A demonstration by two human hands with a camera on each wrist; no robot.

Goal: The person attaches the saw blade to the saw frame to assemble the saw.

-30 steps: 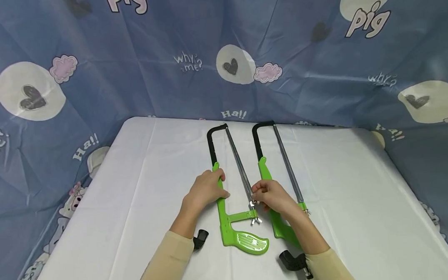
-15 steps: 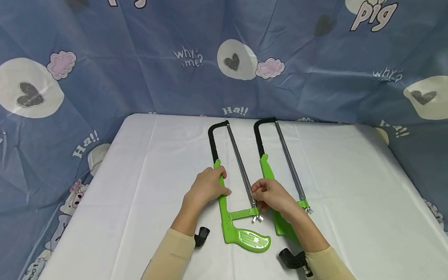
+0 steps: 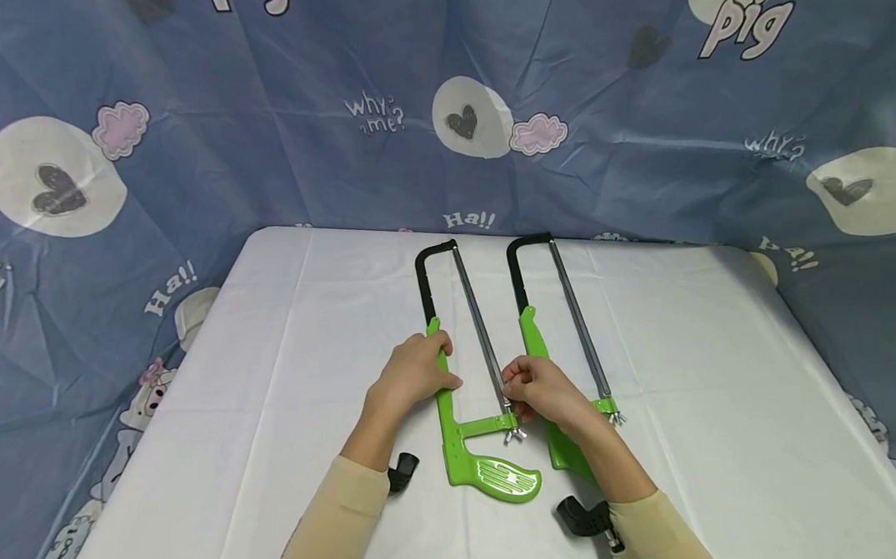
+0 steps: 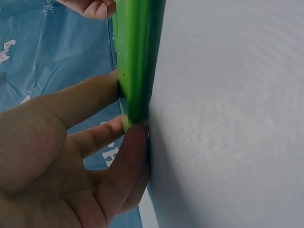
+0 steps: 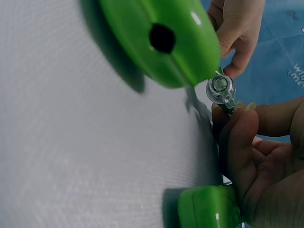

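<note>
Two hacksaws lie side by side on the white-covered table in the head view, with green frames and black front bows. My left hand (image 3: 414,368) grips the green frame of the left hacksaw (image 3: 451,446); the left wrist view shows thumb and fingers on either side of that frame (image 4: 135,57). At the near end of its blade (image 3: 480,328), my right hand (image 3: 543,389) pinches just above the green bracket. A wing nut (image 5: 220,85) stands right beside those fingertips. The right forearm passes over the second hacksaw (image 3: 568,453) and hides part of it.
A black wrist mount (image 3: 586,517) sits by the right sleeve, another (image 3: 404,471) by the left. White cloth (image 3: 308,336) covers the table. Behind it hangs a blue printed curtain (image 3: 300,169).
The blade's near end and the bracket of the left hacksaw have come closer together, and the wing nut sits straighter. Both hands keep their holds. The head view has shifted slightly.
</note>
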